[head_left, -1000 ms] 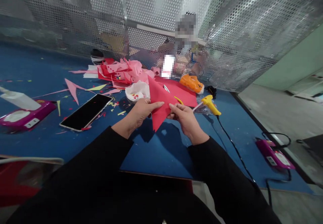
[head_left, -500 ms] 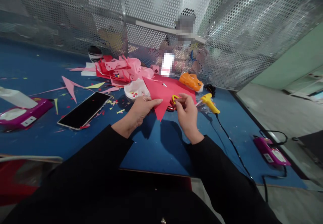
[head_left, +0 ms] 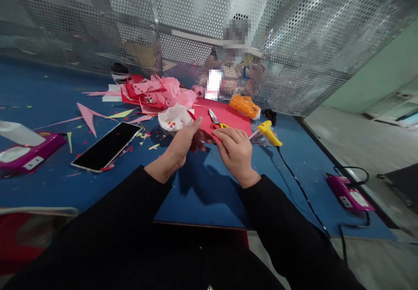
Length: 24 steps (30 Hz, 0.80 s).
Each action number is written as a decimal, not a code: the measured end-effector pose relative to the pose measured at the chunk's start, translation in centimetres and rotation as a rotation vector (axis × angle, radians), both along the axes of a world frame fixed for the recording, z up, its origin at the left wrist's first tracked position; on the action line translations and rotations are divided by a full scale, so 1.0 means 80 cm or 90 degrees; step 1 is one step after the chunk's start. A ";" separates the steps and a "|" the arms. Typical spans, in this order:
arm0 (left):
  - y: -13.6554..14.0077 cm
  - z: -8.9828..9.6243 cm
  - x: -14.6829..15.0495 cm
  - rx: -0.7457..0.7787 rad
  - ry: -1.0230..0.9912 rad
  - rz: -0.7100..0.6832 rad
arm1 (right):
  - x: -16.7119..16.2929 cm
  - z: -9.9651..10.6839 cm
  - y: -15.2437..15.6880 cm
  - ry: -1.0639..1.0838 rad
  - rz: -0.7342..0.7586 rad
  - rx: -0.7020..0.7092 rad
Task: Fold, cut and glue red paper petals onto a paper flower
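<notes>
A piece of red paper (head_left: 211,136) is held up between both hands, seen nearly edge-on. My left hand (head_left: 183,148) has its thumb over the paper and its fingers beneath, and a red tip shows above the thumb. On the other side, my right hand (head_left: 237,153) pinches the paper's edge between thumb and fingers. Just beyond the right fingers lie scissors (head_left: 214,116) with yellow-and-red handles, blades pointing away, on a larger red sheet (head_left: 237,118). A white bowl (head_left: 167,124), lined with thin white material and holding small bits, stands beyond my left hand.
Left are a phone (head_left: 107,146), paper scraps (head_left: 87,118) and a purple power strip (head_left: 48,150). Pink and red paper (head_left: 163,92) is heaped behind. Rightward sit an orange packet (head_left: 244,106), a yellow glue gun (head_left: 269,133) with a trailing cord, and another purple strip (head_left: 349,192).
My right hand has let go of the scissors, which now lie on the red sheet, and has taken the paper's edge. The red paper has turned from facing me to nearly edge-on.
</notes>
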<state>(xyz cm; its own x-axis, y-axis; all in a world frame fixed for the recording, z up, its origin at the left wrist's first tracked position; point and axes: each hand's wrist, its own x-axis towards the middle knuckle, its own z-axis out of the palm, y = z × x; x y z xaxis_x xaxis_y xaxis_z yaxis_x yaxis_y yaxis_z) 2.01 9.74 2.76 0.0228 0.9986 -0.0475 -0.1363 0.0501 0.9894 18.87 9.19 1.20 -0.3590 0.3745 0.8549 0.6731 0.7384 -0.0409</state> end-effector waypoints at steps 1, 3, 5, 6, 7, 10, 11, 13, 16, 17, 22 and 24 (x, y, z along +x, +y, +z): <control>0.000 0.000 0.000 0.021 0.004 0.034 | 0.000 0.001 -0.001 0.048 -0.001 -0.015; 0.002 -0.001 -0.002 0.098 0.027 0.159 | 0.000 0.005 -0.001 0.163 -0.016 -0.062; 0.003 -0.002 -0.005 0.183 0.050 0.296 | 0.001 0.011 0.000 0.286 -0.022 -0.138; 0.003 -0.003 -0.006 0.218 0.058 0.346 | 0.001 0.014 0.002 0.343 -0.014 -0.182; 0.004 -0.003 -0.008 0.246 0.071 0.380 | 0.002 0.017 0.003 0.396 0.002 -0.225; 0.005 -0.003 -0.012 0.273 0.137 0.364 | 0.006 0.023 0.011 0.541 0.077 -0.358; 0.006 -0.003 -0.013 0.269 0.164 0.323 | 0.007 0.024 0.013 0.580 0.100 -0.403; 0.005 -0.003 -0.014 0.237 0.199 0.225 | 0.008 0.024 0.018 0.634 0.129 -0.469; 0.005 -0.001 -0.015 0.176 0.212 0.164 | 0.008 0.023 0.024 0.674 0.141 -0.497; 0.005 0.000 -0.015 0.162 0.209 0.158 | 0.008 0.023 0.025 0.689 0.146 -0.507; 0.008 0.001 -0.018 0.139 0.206 0.158 | 0.006 0.024 0.025 0.745 0.189 -0.609; 0.010 0.000 -0.020 0.121 0.205 0.153 | 0.005 0.024 0.024 0.758 0.196 -0.642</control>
<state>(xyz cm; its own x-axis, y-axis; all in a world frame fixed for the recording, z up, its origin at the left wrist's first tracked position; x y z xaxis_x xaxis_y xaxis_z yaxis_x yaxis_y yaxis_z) 0.44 10.55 2.78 -0.1970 0.9653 0.1715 0.1943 -0.1330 0.9719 19.29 11.12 3.10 0.1383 0.9794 0.1471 -0.2637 0.1796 -0.9477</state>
